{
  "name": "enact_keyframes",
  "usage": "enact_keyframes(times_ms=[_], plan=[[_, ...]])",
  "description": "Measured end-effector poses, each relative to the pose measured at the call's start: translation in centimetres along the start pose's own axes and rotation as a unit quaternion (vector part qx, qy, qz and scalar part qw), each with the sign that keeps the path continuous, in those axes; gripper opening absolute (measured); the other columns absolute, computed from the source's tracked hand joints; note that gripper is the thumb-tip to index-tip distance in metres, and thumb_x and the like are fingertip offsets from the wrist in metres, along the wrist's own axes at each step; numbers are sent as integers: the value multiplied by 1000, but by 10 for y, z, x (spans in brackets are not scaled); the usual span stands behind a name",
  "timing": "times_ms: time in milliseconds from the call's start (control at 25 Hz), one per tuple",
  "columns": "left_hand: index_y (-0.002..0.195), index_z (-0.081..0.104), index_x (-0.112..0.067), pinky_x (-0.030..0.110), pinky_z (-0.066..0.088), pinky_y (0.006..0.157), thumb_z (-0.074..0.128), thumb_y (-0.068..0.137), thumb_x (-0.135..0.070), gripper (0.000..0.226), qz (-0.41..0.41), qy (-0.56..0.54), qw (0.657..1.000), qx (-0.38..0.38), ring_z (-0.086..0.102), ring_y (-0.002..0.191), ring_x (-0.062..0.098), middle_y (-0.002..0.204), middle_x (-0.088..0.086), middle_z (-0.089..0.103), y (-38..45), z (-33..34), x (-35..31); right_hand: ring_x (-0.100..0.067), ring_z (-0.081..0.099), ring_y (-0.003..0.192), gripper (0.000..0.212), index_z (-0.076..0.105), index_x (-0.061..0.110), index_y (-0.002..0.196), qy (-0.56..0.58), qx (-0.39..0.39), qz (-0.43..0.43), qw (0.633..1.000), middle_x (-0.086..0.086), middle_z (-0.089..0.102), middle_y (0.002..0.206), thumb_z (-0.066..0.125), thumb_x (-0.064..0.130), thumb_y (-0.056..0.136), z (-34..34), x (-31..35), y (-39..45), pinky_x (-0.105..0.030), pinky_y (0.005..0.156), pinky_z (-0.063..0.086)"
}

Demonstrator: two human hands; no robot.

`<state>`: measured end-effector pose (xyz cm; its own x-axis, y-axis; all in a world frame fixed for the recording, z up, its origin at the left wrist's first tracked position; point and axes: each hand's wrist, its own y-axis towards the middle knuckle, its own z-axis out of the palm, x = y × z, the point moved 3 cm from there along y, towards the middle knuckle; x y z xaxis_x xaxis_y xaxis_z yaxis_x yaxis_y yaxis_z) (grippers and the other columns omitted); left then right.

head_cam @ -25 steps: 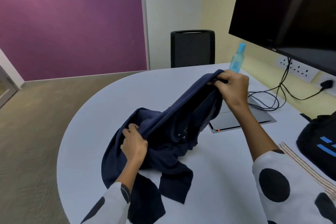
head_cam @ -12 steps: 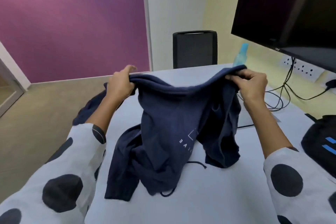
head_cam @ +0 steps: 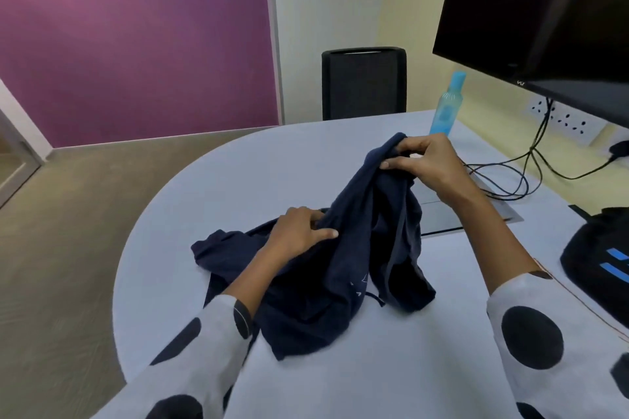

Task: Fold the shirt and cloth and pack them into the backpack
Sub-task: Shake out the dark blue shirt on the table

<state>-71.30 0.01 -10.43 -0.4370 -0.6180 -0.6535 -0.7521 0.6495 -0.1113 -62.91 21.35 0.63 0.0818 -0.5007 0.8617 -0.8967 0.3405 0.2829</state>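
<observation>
Navy, limp and light, the shirt (head_cam: 343, 269) sags from the right hand (head_cam: 429, 160) pinching its raised edge while the left hand (head_cam: 299, 231) grips a fold, so hold seams.

backpack (head_cam: 599, 262): cut off at right edge | monitor (head_cam: 544, 10): cropped top and right | laptop (head_cam: 442, 214): mostly hidden behind shirt (head_cam: 340, 265) | shirt print: too small to read

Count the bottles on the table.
1. The blue bottle stands upright at the table's far side, just beyond the right hand, below the monitor. Others may be hidden outside this view.
</observation>
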Motion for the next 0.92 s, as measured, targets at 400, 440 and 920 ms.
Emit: enact_keyframes(times_ms=[400,440,920], plan=[[113,53,3,36,53,54,28,97,-20,38,-274,-292,866,-300,59,68,33,83,18,61,-7,-71,41,-22,67,56,14,46,10,106,9,-224,244,944,-21,57,111,54,13,95,-59,-90,-16,-36,49,57],[114,48,2,34,54,46,24,99,-20,36,-276,-413,824,-274,59,64,31,78,18,60,-6,-72,46,-24,69,56,16,42,9,113,155,-237,273,919,-21,55,115,48,10,98,-64,-98,-17,-37,48,58],[96,63,-18,18,45,40,29,98,-50,47,-118,-482,827,-262,59,59,14,68,-7,69,17,-157,-61,-27,69,98,9,39,18,94,419,-303,54,854,1,59,105,42,13,101,-108,-41,13,-55,100,43]])
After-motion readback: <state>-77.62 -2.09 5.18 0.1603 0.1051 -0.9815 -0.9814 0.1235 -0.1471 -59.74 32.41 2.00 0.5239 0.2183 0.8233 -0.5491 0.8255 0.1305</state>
